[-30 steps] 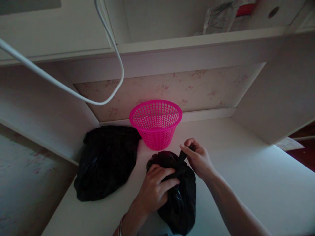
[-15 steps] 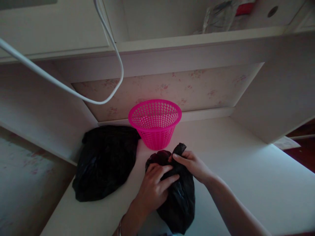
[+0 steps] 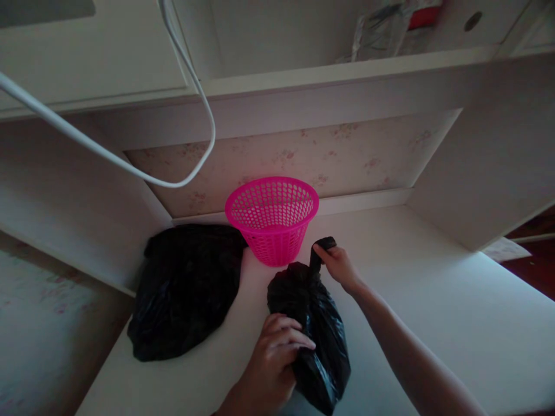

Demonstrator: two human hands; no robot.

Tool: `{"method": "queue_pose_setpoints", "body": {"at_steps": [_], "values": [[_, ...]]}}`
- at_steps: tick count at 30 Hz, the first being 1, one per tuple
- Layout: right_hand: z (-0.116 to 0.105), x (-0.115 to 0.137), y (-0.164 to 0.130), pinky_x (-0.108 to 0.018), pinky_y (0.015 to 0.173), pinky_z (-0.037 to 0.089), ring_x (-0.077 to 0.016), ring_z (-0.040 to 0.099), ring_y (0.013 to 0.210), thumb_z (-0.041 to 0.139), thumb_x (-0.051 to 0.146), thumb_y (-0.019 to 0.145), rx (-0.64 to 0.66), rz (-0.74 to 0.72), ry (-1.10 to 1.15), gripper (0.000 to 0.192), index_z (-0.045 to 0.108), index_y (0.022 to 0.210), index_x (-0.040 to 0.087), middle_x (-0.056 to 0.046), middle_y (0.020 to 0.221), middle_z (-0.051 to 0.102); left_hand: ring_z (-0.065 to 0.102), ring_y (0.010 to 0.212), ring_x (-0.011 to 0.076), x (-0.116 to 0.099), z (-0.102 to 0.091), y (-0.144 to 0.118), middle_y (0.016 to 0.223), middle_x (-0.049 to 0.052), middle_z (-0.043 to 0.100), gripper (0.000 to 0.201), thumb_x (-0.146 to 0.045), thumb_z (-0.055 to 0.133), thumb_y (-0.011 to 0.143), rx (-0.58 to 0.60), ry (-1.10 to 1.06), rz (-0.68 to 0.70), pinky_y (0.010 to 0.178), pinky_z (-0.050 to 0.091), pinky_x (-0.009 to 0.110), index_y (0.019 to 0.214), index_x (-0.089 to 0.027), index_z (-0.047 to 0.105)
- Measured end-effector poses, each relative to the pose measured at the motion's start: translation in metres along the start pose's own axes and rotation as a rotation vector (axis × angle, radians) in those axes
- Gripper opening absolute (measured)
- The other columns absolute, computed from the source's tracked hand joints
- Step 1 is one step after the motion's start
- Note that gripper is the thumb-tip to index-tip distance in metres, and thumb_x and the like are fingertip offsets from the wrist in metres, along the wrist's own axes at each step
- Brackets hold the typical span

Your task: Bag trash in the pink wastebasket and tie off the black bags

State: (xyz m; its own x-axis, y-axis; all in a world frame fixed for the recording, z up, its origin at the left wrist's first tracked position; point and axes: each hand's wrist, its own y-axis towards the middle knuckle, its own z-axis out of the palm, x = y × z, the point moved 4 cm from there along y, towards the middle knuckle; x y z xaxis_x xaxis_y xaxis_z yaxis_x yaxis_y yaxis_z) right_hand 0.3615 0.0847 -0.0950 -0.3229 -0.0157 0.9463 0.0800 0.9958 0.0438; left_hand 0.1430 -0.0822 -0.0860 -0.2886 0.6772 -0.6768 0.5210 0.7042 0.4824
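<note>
Pinching the black bag [image 3: 327, 335] in front of the basket [image 3: 274, 245], the right hand [image 3: 341, 268] has closed fingers; the left hand [image 3: 274, 359] half-curls against the bag, grip unclear.

Left hand [image 3: 273, 358] and right hand [image 3: 340, 266] are both totally bare, slim fingers [image 3: 286, 337]. Right wrist's [image 3: 359, 290] pretty narrow, and the forearm [image 3: 401, 344] behind it is slender and bare to the frame edge. Left wrist's [image 3: 229, 403] mostly cut off, so can't tell what's worn there.
</note>
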Motion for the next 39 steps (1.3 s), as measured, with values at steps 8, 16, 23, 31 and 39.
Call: {"method": "queue_pose_setpoints", "body": {"at_steps": [8,16,23,31,39], "values": [[-0.001,0.086,-0.058,-0.028,0.074,0.051,-0.0185,0.068,0.078,0.069,0.047,0.093,0.289,-0.385,0.000,0.031,0.079,0.084,0.019,-0.003,0.083,0.076,0.056,0.130,0.0302,0.023,-0.023,0.048,0.152,0.012,0.056,0.022,-0.012,0.072,0.079,-0.087,-0.220,-0.381,0.113,0.044,0.044,0.092,-0.024,0.086],[-0.012,0.068,-0.097,-0.022,0.072,0.055,-0.0120,0.067,0.082,0.067,0.029,0.100,0.083,-0.437,0.383,0.009,0.064,0.109,0.029,0.000,0.099,0.068,0.070,0.100,0.0254,0.035,-0.017,0.080,0.100,0.007,0.080,0.024,-0.016,0.063,0.084,-0.259,-0.272,-0.366,0.093,0.054,0.038,0.091,-0.023,0.085],[0.017,0.041,-0.125,-0.052,0.118,0.044,-0.0329,0.052,0.143,0.074,0.031,0.089,0.309,-0.320,-0.162,0.050,0.065,0.138,0.026,-0.016,0.154,0.053,0.073,0.097,0.0245,0.024,-0.018,0.091,0.098,0.006,0.082,0.035,-0.010,0.060,0.076,-0.252,-0.305,-0.363,0.091,0.055,0.035,0.095,-0.024,0.086],[0.028,0.034,-0.118,-0.036,0.087,0.060,-0.0274,0.075,0.098,0.054,0.010,0.083,0.169,-0.306,-0.308,0.038,0.076,0.113,0.019,-0.012,0.110,0.078,0.070,0.092,0.0241,-0.004,-0.009,0.103,0.093,0.006,0.079,0.032,-0.007,0.060,0.075,-0.140,-0.290,-0.309,0.091,0.054,0.037,0.086,-0.025,0.084],[-0.036,0.036,-0.122,-0.036,0.086,0.060,-0.0281,0.076,0.102,0.058,0.019,0.088,0.095,-0.353,-0.248,0.040,0.078,0.123,0.023,-0.014,0.116,0.077,0.066,0.124,0.0310,0.040,-0.014,0.041,0.132,0.012,0.070,0.063,-0.052,0.089,0.074,-0.338,-0.491,-0.432,0.109,0.052,0.042,0.128,-0.024,0.070]]}}
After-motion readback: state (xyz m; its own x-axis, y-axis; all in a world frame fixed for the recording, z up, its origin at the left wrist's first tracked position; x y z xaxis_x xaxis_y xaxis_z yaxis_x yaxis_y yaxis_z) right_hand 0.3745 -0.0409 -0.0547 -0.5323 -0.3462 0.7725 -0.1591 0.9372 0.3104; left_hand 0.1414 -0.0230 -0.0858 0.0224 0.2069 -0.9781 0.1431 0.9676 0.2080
